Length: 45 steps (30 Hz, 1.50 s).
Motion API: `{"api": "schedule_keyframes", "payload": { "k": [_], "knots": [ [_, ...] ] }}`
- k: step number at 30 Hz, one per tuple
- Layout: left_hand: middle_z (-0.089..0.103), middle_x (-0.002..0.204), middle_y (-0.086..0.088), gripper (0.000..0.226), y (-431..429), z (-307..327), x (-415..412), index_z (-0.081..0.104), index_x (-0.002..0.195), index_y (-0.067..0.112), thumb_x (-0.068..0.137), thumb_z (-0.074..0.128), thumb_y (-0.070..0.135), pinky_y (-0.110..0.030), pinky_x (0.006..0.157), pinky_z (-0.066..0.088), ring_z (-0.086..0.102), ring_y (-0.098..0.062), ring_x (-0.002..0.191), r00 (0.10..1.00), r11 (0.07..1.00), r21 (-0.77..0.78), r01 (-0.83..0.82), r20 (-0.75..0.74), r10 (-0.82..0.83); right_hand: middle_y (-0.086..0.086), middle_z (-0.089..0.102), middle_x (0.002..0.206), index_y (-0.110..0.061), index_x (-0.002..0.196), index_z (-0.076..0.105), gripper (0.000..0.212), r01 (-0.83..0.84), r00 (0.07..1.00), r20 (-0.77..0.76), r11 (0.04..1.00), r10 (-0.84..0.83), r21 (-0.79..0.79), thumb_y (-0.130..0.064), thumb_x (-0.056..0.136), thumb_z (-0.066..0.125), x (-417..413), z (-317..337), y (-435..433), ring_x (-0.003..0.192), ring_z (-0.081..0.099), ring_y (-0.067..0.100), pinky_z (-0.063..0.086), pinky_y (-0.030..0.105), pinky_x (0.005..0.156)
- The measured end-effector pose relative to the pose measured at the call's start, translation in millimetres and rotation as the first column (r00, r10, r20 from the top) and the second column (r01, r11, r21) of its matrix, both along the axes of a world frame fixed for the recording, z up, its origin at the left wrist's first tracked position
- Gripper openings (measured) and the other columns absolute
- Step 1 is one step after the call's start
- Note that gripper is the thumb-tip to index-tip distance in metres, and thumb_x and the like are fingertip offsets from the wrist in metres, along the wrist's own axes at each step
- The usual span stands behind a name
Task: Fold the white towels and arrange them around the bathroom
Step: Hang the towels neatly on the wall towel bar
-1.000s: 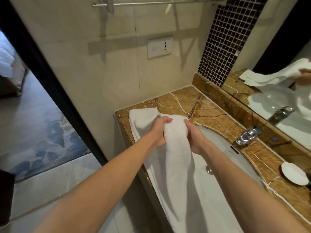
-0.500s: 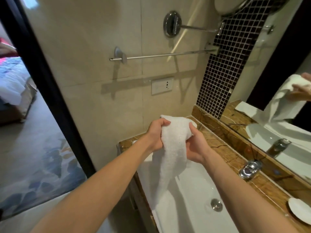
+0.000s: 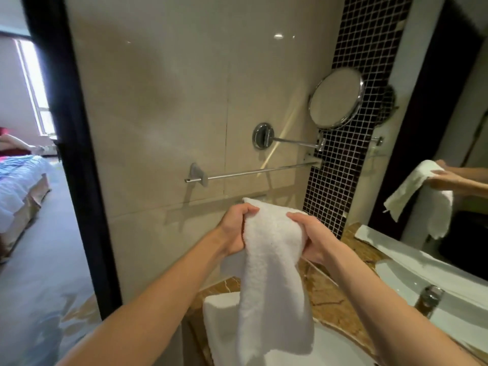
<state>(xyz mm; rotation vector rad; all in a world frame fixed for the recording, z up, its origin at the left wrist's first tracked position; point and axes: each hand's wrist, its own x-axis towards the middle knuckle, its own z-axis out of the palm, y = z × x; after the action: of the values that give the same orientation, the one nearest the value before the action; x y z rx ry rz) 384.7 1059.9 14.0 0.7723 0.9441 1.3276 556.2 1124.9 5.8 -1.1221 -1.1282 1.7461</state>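
A folded white towel (image 3: pixel 272 273) hangs in the air over the counter, its top edge just below the chrome towel bar (image 3: pixel 258 170). My left hand (image 3: pixel 235 228) grips the towel's upper left side. My right hand (image 3: pixel 311 237) grips its upper right side. The long lower part droops down over a second white towel (image 3: pixel 220 320), which lies flat on the marble counter (image 3: pixel 324 299) by the sink.
A round swivel mirror (image 3: pixel 336 98) on an arm juts from the wall above the bar. The white basin (image 3: pixel 340 350) and a tap (image 3: pixel 429 299) lie at the lower right. A big wall mirror (image 3: pixel 449 143) fills the right; a dark door frame (image 3: pixel 71 154) stands on the left.
Both hands have lifted the towel from the counter up toward the towel bar. The view has tilted upward, showing the round mirror.
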Motion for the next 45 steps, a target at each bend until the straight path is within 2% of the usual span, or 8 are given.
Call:
{"api": "schedule_keyframes", "payload": {
  "k": [4, 7, 10, 15, 19, 24, 33, 45],
  "knots": [
    [0.066, 0.071, -0.007, 0.023, -3, 32, -14, 0.061, 0.092, 0.004, 0.093, 0.042, 0.017, -0.02, 0.053, 0.051, 0.063, -0.017, 0.063, 0.99, 0.999, 0.016, -0.034, -0.134, 0.036, 0.012, 0.069, 0.095, -0.009, 0.104, 0.064, 0.036, 0.0, 0.932, 0.363, 0.999, -0.012, 0.034, -0.032, 0.078, 0.075, 3, 48, 3, 0.084, 0.066, 0.027, 0.05, 0.033, 0.058],
    [0.065, 0.082, -0.008, 0.023, -2, 51, -21, 0.061, 0.106, 0.005, 0.095, 0.044, 0.016, -0.021, 0.053, 0.053, 0.063, -0.017, 0.071, 0.977, 0.996, 0.057, -0.07, -0.198, 0.08, 0.013, 0.068, 0.103, -0.006, 0.108, 0.064, 0.04, -0.044, 0.887, 0.462, 0.996, 0.005, 0.074, -0.029, 0.077, 0.076, 3, 77, 2, 0.089, 0.065, 0.028, 0.052, 0.038, 0.064],
    [0.066, 0.071, -0.004, 0.018, -2, 70, -23, 0.063, 0.09, 0.01, 0.094, 0.05, 0.022, -0.024, 0.049, 0.051, 0.065, -0.012, 0.057, 0.962, 0.993, 0.068, -0.1, -0.246, 0.114, 0.012, 0.068, 0.1, -0.003, 0.107, 0.063, 0.041, -0.029, 0.876, 0.478, 0.985, -0.055, 0.167, -0.022, 0.076, 0.079, 5, 101, 1, 0.084, 0.068, 0.027, 0.055, 0.035, 0.056],
    [0.051, 0.051, 0.0, 0.019, 6, 98, -29, 0.063, 0.083, 0.009, 0.093, 0.056, 0.023, -0.02, 0.04, 0.043, 0.037, -0.009, 0.036, 0.937, 0.983, 0.084, -0.164, -0.298, 0.182, 0.012, 0.071, 0.096, 0.001, 0.104, 0.064, 0.037, -0.066, 0.882, 0.46, 0.939, -0.104, 0.338, -0.024, 0.079, 0.077, 6, 131, 10, 0.081, 0.07, 0.025, 0.058, 0.037, 0.065],
    [0.07, 0.07, -0.004, 0.013, 16, 115, -30, 0.066, 0.092, 0.007, 0.089, 0.064, 0.019, -0.024, 0.049, 0.053, 0.063, -0.013, 0.057, 0.906, 0.971, 0.11, -0.211, -0.351, 0.237, 0.025, 0.066, 0.112, 0.007, 0.11, 0.063, 0.039, -0.112, 0.873, 0.473, 0.896, -0.118, 0.43, -0.023, 0.087, 0.069, 2, 144, 24, 0.097, 0.067, 0.033, 0.053, 0.05, 0.09],
    [0.066, 0.09, -0.011, 0.022, 34, 148, -28, 0.061, 0.107, 0.001, 0.09, 0.06, 0.015, -0.034, 0.072, 0.055, 0.063, -0.022, 0.081, 0.905, 0.94, 0.204, -0.274, -0.277, 0.324, 0.03, 0.063, 0.116, 0.009, 0.11, 0.063, 0.032, -0.126, 0.923, 0.37, 0.832, -0.101, 0.54, -0.016, 0.091, 0.063, -7, 172, 48, 0.096, 0.065, 0.034, 0.053, 0.047, 0.09],
    [0.066, 0.055, 0.004, 0.019, 50, 234, -31, 0.06, 0.082, 0.012, 0.096, 0.048, 0.019, -0.02, 0.05, 0.054, 0.064, -0.007, 0.052, 0.867, 0.906, 0.355, -0.23, -0.349, 0.357, 0.016, 0.07, 0.095, 0.004, 0.114, 0.064, 0.028, -0.063, 0.994, 0.11, 0.718, -0.019, 0.693, -0.01, 0.09, 0.062, -20, 251, 91, 0.074, 0.066, 0.021, 0.057, 0.032, 0.07],
    [0.066, 0.084, -0.001, 0.011, 88, 266, -81, 0.061, 0.09, 0.015, 0.095, 0.052, 0.019, -0.023, 0.049, 0.053, 0.063, -0.012, 0.069, 0.757, 0.865, 0.355, -0.354, -0.436, 0.488, 0.024, 0.056, 0.127, 0.0, 0.139, 0.043, 0.05, -0.022, 0.995, 0.079, 0.666, -0.056, 0.745, 0.007, 0.09, 0.05, -84, 278, 128, 0.1, 0.062, 0.029, 0.046, 0.044, 0.097]
  ]
}}
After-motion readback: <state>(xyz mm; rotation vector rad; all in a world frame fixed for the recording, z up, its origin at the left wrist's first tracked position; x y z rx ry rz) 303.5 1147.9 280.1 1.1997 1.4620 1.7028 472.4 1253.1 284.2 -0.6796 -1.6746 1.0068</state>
